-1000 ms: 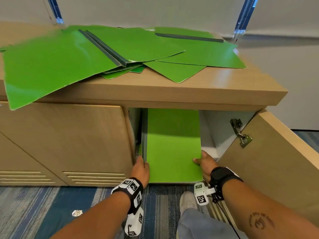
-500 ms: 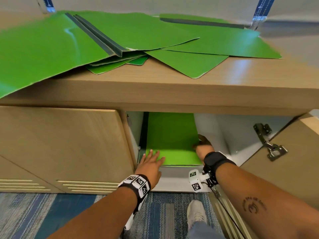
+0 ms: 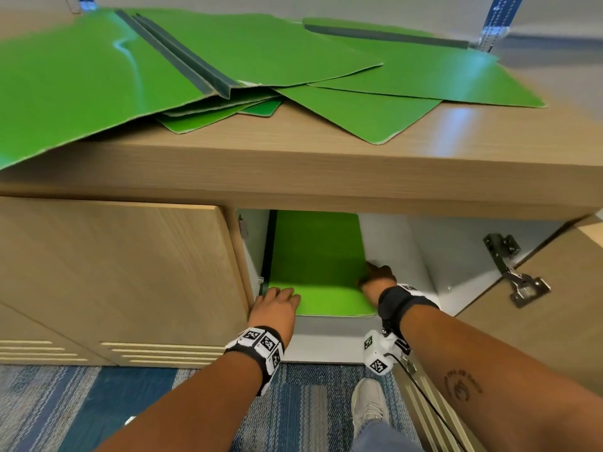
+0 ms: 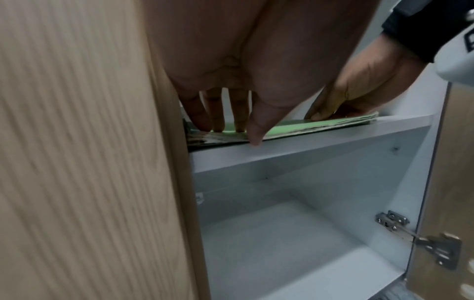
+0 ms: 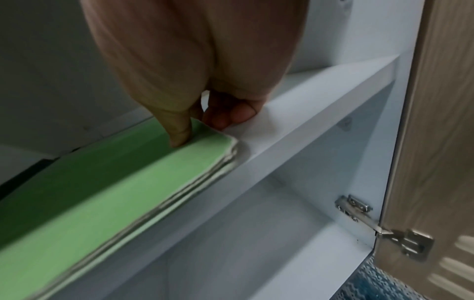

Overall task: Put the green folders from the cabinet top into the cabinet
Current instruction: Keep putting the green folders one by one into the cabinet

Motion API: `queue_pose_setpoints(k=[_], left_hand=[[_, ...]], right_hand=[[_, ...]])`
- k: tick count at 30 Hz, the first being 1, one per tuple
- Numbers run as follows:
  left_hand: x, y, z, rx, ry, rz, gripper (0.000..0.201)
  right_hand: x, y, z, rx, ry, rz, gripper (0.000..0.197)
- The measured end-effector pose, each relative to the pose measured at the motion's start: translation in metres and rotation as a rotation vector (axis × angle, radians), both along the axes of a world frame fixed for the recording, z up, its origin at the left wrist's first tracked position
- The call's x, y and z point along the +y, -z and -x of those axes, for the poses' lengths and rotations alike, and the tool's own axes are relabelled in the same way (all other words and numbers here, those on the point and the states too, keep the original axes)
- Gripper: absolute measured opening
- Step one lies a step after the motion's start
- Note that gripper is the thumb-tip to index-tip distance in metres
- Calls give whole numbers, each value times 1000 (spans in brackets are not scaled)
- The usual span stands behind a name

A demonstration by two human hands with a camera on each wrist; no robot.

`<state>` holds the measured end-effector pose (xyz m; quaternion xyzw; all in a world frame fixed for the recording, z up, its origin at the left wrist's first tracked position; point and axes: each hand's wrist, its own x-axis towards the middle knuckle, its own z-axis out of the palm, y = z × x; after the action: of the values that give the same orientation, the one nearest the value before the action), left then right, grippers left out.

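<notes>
Green folders (image 3: 318, 265) lie flat on white shelf (image 4: 320, 146) inside cabinet. Left hand (image 3: 275, 309) presses near edge, fingers straight. Right hand (image 3: 377, 278) pinches the stack's right corner, thumb on top.

Both arms reach into the cabinet (image 3: 326, 177). Left hand (image 3: 274, 309) flat, fingers straight on the folder stack's (image 3: 316, 272) near-left corner; right hand (image 3: 377, 278) curled at its right edge, thumb on top.
</notes>
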<state>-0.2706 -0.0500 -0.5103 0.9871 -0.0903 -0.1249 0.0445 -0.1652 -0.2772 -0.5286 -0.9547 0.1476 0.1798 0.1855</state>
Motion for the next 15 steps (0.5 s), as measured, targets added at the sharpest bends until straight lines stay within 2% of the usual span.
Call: queue_pose_setpoints(k=[3,5,11,15], left_hand=[[1,-3,2,-24,-20,69,69],[1,-10,9,-57,-41,136,67],[0,-59,32,-168,-9,231,64],[-1,-110,52,-267,1,320,64]], right_hand=[[5,-12,8,-16,65,12,70],[10,-25,19,-114,80,-18,71],[28,-77,58,-365,-66,-194,47],[43,-127,88,-485,-110,-286,36]])
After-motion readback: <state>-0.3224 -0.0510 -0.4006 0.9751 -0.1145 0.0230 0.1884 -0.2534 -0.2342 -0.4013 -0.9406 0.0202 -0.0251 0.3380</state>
